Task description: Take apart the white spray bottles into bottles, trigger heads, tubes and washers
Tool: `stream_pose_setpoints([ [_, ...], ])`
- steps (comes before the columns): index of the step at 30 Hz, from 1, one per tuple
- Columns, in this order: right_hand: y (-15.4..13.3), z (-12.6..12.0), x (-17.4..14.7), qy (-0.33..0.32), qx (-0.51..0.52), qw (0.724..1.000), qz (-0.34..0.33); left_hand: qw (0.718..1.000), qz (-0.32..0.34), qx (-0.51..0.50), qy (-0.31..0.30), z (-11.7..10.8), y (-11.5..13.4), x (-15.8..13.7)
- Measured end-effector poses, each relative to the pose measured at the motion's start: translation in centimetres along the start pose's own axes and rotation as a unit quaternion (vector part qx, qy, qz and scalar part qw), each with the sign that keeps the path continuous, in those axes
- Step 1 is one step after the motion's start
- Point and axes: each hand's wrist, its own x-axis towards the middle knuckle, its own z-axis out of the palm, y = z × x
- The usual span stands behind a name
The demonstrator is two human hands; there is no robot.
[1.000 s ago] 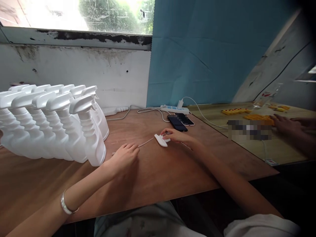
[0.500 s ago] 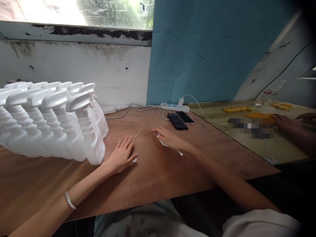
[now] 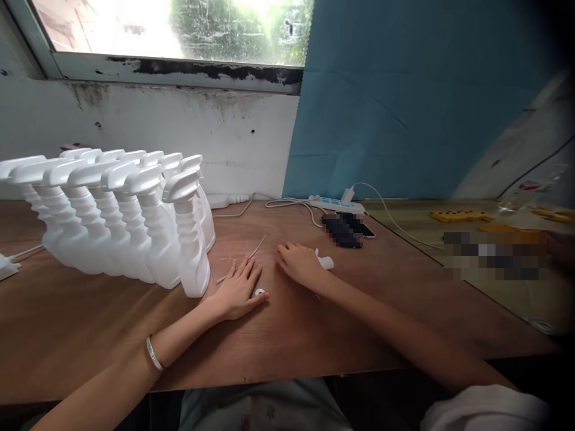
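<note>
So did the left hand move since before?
Yes. The left hand was curled over the thin tube's near end. Now it lies flat on the table, a bit nearer the spray bottles, with a small white ring by its thumb.

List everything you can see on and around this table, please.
spray bottles: about a dozen, white, two rows, table's left
thin tube: one, pale, by left fingers
small cap: one, white, at left thumb
trigger piece: one, white, under right hand
power strip: one, white, back edge
phones: dark, blurred, near strip
yellow parts: several, far right
table: brown wood
bracelet: silver, left wrist
left hand: flat, open
right hand: over the trigger piece
</note>
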Motion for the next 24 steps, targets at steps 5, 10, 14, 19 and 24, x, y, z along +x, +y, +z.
stream_pose_setpoints([
  [5, -5.6, -3.8, 2.9, 0.122, 0.199, 0.969, -0.082, 1.000, 0.005, -0.009, 0.029, -0.4, 0.3, -0.2],
  [10, -11.5, -5.7, 4.9, 0.096, 0.474, 0.865, -0.133, 0.999, 0.007, -0.024, 0.032, -1.3, 0.7, -0.5],
  [14, -13.4, -5.3, 6.2, 0.047, 0.577, 0.812, -0.075, 0.999, 0.020, -0.031, 0.033, -1.2, 0.4, -0.7],
  [19, -13.5, -4.9, 7.1, 0.046, 0.609, 0.788, -0.080, 0.999, 0.033, -0.026, 0.034, -1.2, 0.3, -0.5],
  [24, -10.9, -5.8, 5.2, 0.121, 0.674, 0.725, -0.080, 0.999, 0.038, -0.013, 0.035, -1.1, 0.3, -0.3],
])
